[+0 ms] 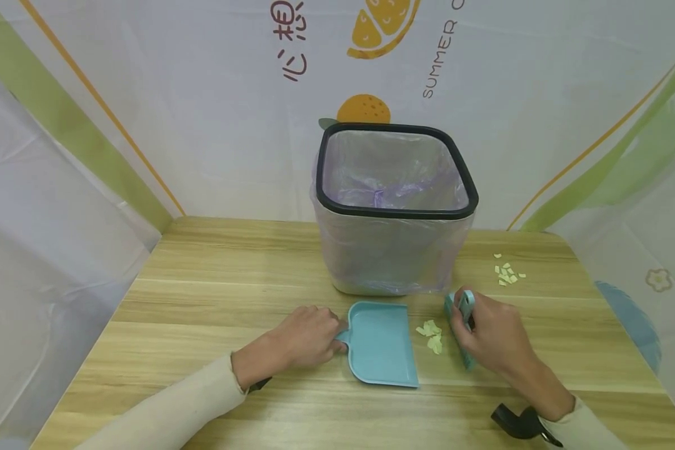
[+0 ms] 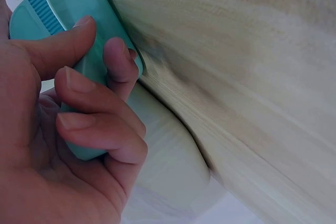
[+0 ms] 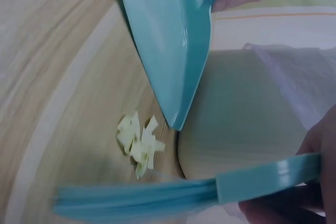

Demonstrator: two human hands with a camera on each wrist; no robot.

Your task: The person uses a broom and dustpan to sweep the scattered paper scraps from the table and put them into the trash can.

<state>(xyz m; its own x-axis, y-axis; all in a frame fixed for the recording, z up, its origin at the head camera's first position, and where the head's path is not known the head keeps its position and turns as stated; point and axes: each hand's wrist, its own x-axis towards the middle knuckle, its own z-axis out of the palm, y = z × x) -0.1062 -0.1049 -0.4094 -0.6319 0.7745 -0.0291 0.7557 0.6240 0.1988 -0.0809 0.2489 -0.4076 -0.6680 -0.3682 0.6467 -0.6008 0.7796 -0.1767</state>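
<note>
My left hand grips the short handle of a light-blue dustpan, which lies on the table with its straight edge facing right. In the left wrist view, curled fingers and the thumb wrap that handle. My right hand holds a small blue hand brush by its handle, bristles down by the tabletop. Between the dustpan's edge and the brush lies a small pile of pale yellow paper scraps. The right wrist view shows the scraps close to the dustpan's lip, with the bristles blurred beside them.
A bin with a black rim and a clear purplish liner stands right behind the dustpan. More pale scraps lie to the right of the bin. Printed curtains surround the wooden table at the back and sides.
</note>
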